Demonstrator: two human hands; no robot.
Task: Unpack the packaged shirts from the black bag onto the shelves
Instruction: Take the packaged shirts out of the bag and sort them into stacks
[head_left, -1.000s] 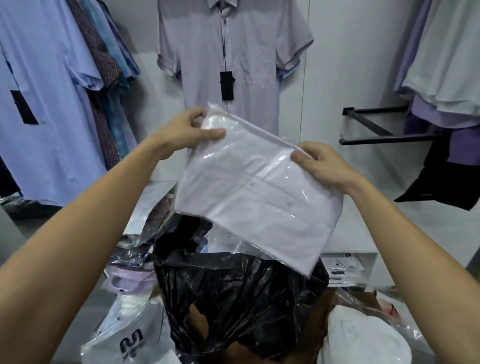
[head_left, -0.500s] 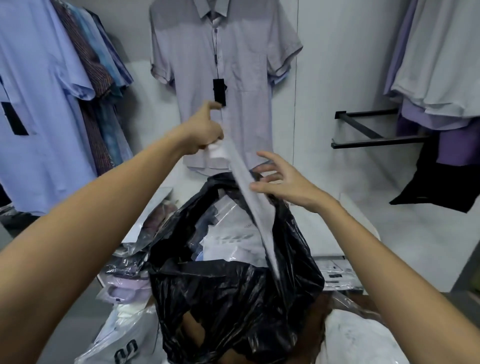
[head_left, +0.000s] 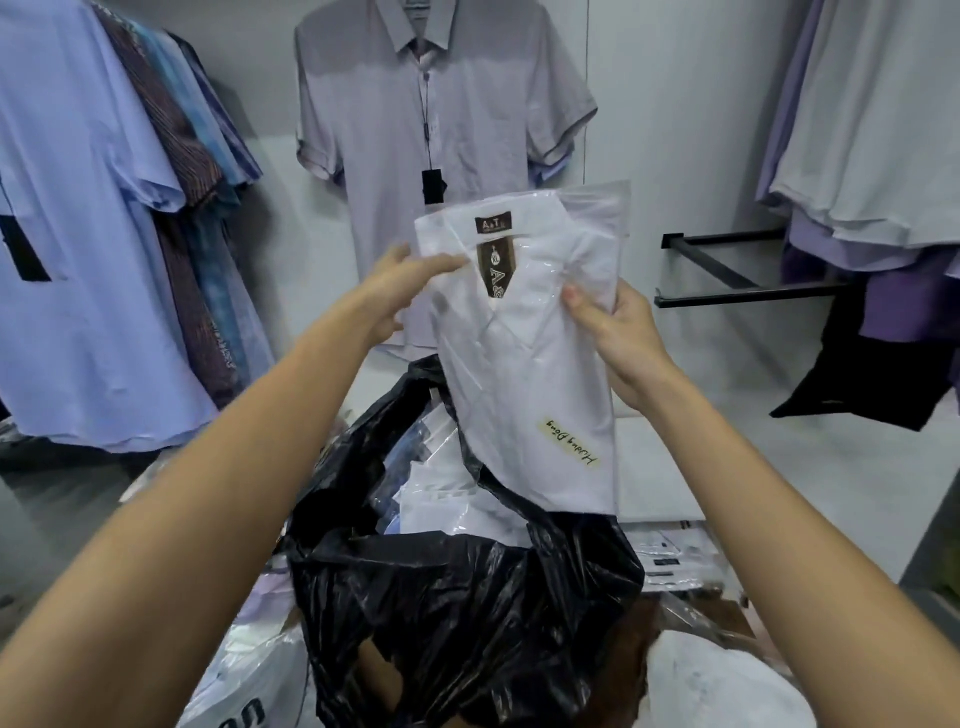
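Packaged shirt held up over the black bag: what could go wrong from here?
1. The packaged white shirt is in slick clear plastic; the right hand pinches only its edge while the left hand rests flat fingers on it, so it may slide back into the black bag.
2. Its lower edge hangs near the bag's rim, which could snag.
3. Loose packets in the bag's mouth might spill.

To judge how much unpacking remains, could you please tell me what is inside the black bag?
Inside the black bag lie more packaged shirts, white and blue ones showing at the opening. Anything deeper is covered.
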